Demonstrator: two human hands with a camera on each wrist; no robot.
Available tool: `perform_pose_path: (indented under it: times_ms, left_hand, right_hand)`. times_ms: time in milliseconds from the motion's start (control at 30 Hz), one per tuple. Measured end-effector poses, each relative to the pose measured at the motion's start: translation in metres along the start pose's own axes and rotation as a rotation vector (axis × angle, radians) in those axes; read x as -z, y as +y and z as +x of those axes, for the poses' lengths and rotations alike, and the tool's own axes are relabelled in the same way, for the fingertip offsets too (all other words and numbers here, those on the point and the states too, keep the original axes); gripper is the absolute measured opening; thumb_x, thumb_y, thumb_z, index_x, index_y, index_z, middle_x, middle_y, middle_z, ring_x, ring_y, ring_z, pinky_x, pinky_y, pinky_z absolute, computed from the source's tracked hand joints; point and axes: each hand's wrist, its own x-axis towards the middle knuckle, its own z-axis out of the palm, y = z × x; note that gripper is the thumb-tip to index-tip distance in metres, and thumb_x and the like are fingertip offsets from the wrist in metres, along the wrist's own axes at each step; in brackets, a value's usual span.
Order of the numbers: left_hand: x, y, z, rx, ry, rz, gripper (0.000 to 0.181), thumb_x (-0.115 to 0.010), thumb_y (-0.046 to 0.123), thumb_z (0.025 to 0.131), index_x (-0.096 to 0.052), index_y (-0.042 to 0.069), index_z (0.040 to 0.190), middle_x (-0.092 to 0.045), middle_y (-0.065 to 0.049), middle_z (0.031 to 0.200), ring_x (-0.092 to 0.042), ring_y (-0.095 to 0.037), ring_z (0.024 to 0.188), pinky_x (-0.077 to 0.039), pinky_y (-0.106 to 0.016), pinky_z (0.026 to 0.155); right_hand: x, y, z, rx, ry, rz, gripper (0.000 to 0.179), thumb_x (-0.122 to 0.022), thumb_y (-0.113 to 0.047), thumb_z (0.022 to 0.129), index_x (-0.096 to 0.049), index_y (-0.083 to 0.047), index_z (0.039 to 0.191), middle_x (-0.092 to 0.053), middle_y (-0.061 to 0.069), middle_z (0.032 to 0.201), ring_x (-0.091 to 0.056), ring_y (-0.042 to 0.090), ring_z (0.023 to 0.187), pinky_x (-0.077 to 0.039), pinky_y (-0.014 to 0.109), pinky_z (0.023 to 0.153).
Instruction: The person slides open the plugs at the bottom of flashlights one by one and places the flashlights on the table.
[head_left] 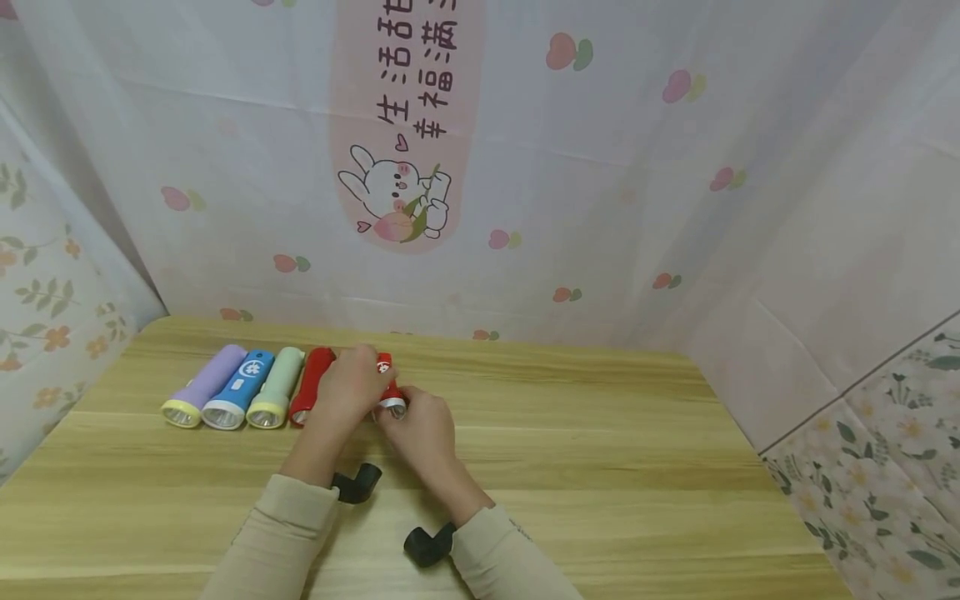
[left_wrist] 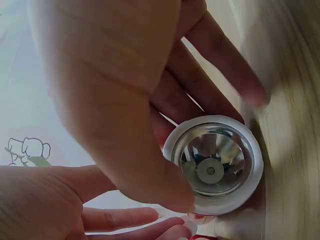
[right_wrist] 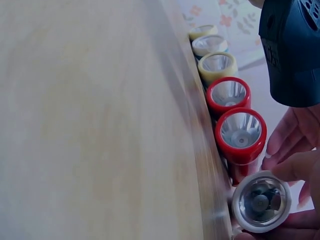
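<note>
My right hand point(head_left: 423, 429) grips a red flashlight point(head_left: 389, 387) by its white-rimmed head, thumb point(left_wrist: 175, 192) on one side and fingers behind. Its lens point(right_wrist: 261, 201) faces me. Beside it my left hand point(head_left: 351, 385) reaches over the top, its fingers point(right_wrist: 282, 135) fairly straight near the flashlight's body; whether they touch it is unclear. Under the left hand stands a red-rimmed flashlight point(right_wrist: 240, 131), hidden in the head view. To its left lie another red flashlight point(head_left: 313, 379), a green one point(head_left: 281, 379), a blue one point(head_left: 243, 383) and a purple one point(head_left: 213, 375), side by side.
The wooden table point(head_left: 585, 450) carries the row near its back edge. A white curtain point(head_left: 600, 183) with printed fruit and a rabbit hangs behind it. Flowered cloth point(head_left: 45, 325) borders the left side. Black wrist-worn devices point(head_left: 429, 546) sit at both wrists.
</note>
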Motion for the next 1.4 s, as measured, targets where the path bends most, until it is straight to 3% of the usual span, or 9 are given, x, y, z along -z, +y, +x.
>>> perform_pose_path:
  times_ms: [133, 333, 500, 700, 867, 1100, 1400]
  left_hand:
    - [-0.001, 0.002, -0.001, -0.007, 0.0, -0.007, 0.03, -0.062, 0.025, 0.096, -0.065, -0.004, 0.103, -0.068, -0.019, 0.092, -0.062, -0.028, 0.073, -0.055, -0.038, 0.06]
    - [-0.001, 0.004, -0.003, -0.014, 0.014, 0.008, 0.028, -0.059, 0.024, 0.095, -0.065, -0.002, 0.101, -0.069, -0.019, 0.095, -0.063, -0.03, 0.077, -0.055, -0.043, 0.064]
    - [-0.001, 0.005, -0.003, -0.019, 0.03, 0.026, 0.033, -0.059, 0.029, 0.097, -0.066, -0.003, 0.105, -0.07, -0.021, 0.099, -0.065, -0.033, 0.081, -0.057, -0.047, 0.068]
    - [0.001, 0.006, -0.004, 0.022, 0.021, 0.023, 0.042, -0.057, 0.037, 0.1, -0.067, -0.004, 0.103, -0.067, -0.018, 0.091, -0.059, -0.028, 0.073, -0.05, -0.037, 0.058]
    - [0.002, 0.007, -0.004, 0.035, -0.003, -0.014, 0.046, -0.055, 0.04, 0.1, -0.065, -0.005, 0.103, -0.067, -0.018, 0.09, -0.059, -0.028, 0.073, -0.048, -0.034, 0.058]
    - [0.001, 0.006, -0.004, 0.042, -0.01, -0.045, 0.045, -0.056, 0.043, 0.1, -0.062, 0.0, 0.09, -0.057, -0.011, 0.071, -0.054, -0.024, 0.063, -0.039, -0.028, 0.051]
    - [0.002, 0.002, -0.001, 0.04, -0.015, -0.138, 0.049, -0.052, 0.047, 0.101, -0.06, 0.004, 0.081, -0.051, -0.007, 0.066, -0.05, -0.021, 0.058, -0.037, -0.026, 0.048]
  right_hand:
    - [-0.001, 0.004, 0.002, -0.017, 0.028, 0.12, 0.01, -0.077, -0.021, 0.082, -0.076, -0.011, 0.082, -0.067, -0.004, 0.065, -0.047, 0.002, 0.056, -0.039, 0.016, 0.049]
    - [-0.001, 0.008, 0.005, -0.07, 0.08, 0.26, 0.008, -0.075, -0.016, 0.082, -0.078, -0.01, 0.086, -0.068, -0.003, 0.068, -0.051, 0.001, 0.059, -0.044, 0.015, 0.053]
    - [0.002, 0.009, 0.005, -0.075, 0.1, 0.266, 0.01, -0.075, -0.018, 0.084, -0.079, -0.01, 0.088, -0.07, -0.002, 0.07, -0.052, 0.001, 0.06, -0.045, 0.016, 0.054]
    - [0.006, 0.007, 0.005, -0.087, 0.106, 0.291, 0.017, -0.076, -0.02, 0.084, -0.08, -0.01, 0.097, -0.076, 0.0, 0.078, -0.057, 0.001, 0.064, -0.049, 0.016, 0.058]
    - [0.011, 0.004, 0.005, -0.083, 0.113, 0.334, 0.019, -0.075, -0.018, 0.084, -0.08, -0.01, 0.1, -0.078, 0.002, 0.083, -0.062, 0.002, 0.069, -0.051, 0.016, 0.06]
    - [0.019, -0.002, 0.004, -0.058, 0.154, 0.367, 0.025, -0.076, -0.018, 0.084, -0.079, -0.006, 0.107, -0.08, 0.007, 0.097, -0.075, 0.014, 0.09, -0.058, 0.022, 0.072]
    - [0.023, -0.005, 0.003, -0.015, 0.178, 0.404, 0.029, -0.077, -0.016, 0.083, -0.078, -0.003, 0.109, -0.079, 0.011, 0.099, -0.076, 0.018, 0.095, -0.059, 0.022, 0.07]
